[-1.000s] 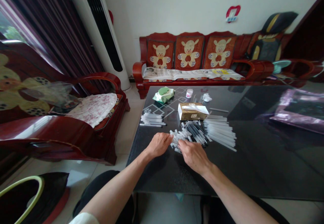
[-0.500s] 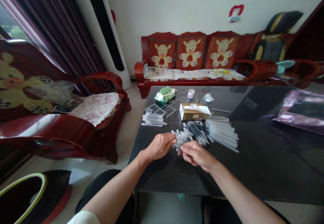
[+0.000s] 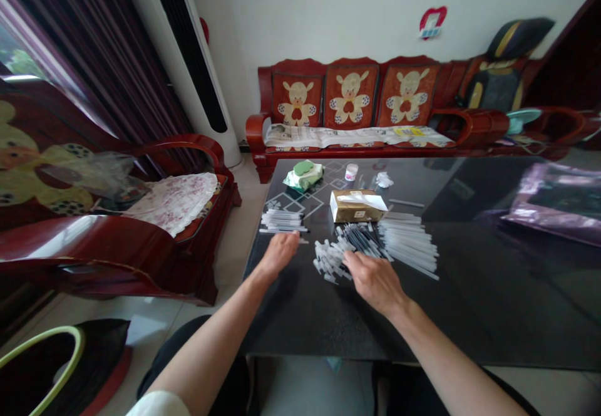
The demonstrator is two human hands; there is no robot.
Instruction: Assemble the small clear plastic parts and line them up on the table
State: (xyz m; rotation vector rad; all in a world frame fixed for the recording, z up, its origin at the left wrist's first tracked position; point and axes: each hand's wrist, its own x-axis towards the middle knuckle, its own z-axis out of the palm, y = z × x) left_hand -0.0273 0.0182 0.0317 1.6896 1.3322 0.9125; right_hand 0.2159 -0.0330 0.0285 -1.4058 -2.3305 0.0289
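My left hand (image 3: 280,253) is closed in a pinch just below a row of white pens (image 3: 282,218) with dark tips. A pen (image 3: 303,241) pokes out to the right of its fingers, most of it hidden by the hand. My right hand (image 3: 378,281) has its bent fingertips at the right edge of a heap of small whitish caps (image 3: 328,258); what they grip, if anything, is hidden. Behind that hand lies a bundle of thin black pen refills (image 3: 360,237). To its right, clear white pen barrels (image 3: 410,244) are spread in a fan.
A gold tissue box (image 3: 357,208) stands behind the refills on the dark table (image 3: 469,303). Farther back are a green wipes pack (image 3: 303,176), a small white tub (image 3: 351,172) and crumpled tissue (image 3: 384,180). A purple plastic package (image 3: 554,206) lies at right.
My left hand has moved left from the caps to the row of pens, with a pen in its fingers. My right hand has shifted slightly right and up, to the caps' right edge.
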